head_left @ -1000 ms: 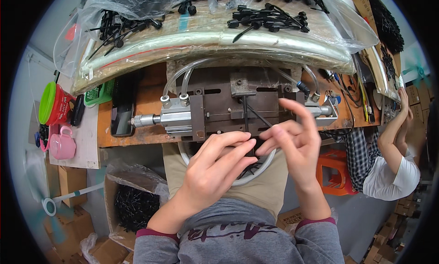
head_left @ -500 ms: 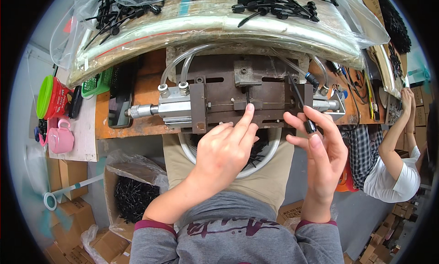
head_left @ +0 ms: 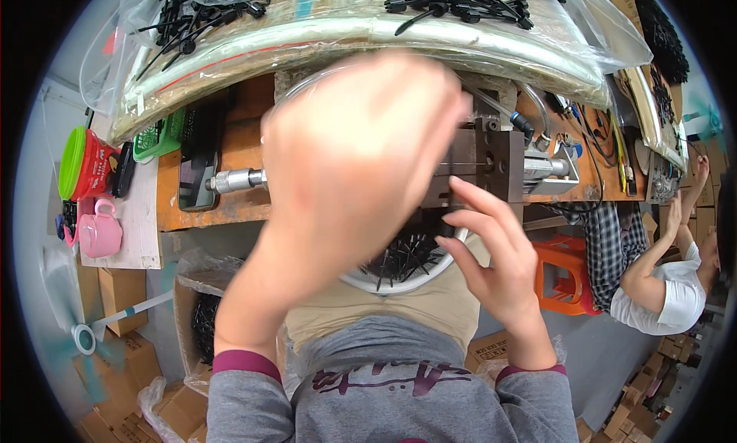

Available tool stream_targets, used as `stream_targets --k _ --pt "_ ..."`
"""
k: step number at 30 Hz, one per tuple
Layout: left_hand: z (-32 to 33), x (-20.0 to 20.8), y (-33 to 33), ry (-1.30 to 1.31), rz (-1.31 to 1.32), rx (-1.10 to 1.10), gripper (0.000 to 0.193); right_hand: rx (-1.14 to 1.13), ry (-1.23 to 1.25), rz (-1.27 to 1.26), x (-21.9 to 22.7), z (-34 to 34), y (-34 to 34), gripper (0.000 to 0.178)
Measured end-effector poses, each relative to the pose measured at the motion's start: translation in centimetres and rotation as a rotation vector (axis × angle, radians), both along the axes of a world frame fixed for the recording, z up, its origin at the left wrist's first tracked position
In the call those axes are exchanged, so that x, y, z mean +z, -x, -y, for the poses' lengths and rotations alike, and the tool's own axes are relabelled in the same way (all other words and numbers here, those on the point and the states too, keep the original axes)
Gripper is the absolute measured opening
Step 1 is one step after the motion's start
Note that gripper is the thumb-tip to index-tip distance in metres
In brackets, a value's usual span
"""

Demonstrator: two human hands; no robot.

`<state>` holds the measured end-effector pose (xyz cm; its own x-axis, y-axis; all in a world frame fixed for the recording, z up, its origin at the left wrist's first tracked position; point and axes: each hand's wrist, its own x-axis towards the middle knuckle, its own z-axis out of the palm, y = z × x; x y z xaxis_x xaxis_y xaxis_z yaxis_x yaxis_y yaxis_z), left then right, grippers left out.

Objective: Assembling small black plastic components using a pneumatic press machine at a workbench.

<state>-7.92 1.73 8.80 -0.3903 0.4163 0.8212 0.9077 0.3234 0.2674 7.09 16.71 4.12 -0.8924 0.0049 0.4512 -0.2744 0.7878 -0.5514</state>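
My left hand [head_left: 349, 147] is raised over the dark metal clamping fixture [head_left: 503, 166], covering its middle and left part. Motion smears its fingers, so I cannot make out whether it holds anything. By the fixture's front edge is my right hand [head_left: 503, 262], its fingers apart and bent, with nothing visible between them. In my lap below sits a round, white-rimmed container [head_left: 447, 268] with many thin black pieces [head_left: 399, 259] in it. A silver cylinder [head_left: 543, 166] with a hose fitting adjoins the fixture's right end.
A plastic-covered ledge [head_left: 368, 36] behind the fixture bears black stemmed parts [head_left: 461, 4]. At left are a dark phone-like slab [head_left: 201, 174] and a pink cup [head_left: 100, 229]. An orange stool [head_left: 564, 278] and a co-worker in a white shirt [head_left: 679, 297] are at right.
My left hand has risen from the fixture's front and moved up and left over it. My right hand has shifted left and lower; the black rod-like piece it held no longer shows there.
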Motion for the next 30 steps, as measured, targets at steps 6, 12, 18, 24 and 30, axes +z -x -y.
stream_targets --k 6,12,18,24,30 --pt "-4.1 2.5 7.4 0.301 -0.093 0.273 0.012 0.062 -0.343 -0.011 -2.0 1.9 1.6 0.021" --pt "-3.9 3.9 7.6 0.387 -0.079 0.231 0.007 0.007 -0.461 0.068 -1.1 2.1 2.2 0.027" --pt "0.0 2.6 2.4 0.135 -0.037 -0.089 0.019 0.015 -0.422 0.118 -0.4 1.8 2.3 0.026" --pt "4.1 -0.8 -4.3 0.100 0.365 -0.403 0.036 0.117 0.815 0.301 1.4 0.1 1.9 0.026" --pt "5.6 -4.1 -7.1 0.044 0.499 -0.500 0.039 0.321 1.370 0.398 1.5 -0.3 2.7 0.027"
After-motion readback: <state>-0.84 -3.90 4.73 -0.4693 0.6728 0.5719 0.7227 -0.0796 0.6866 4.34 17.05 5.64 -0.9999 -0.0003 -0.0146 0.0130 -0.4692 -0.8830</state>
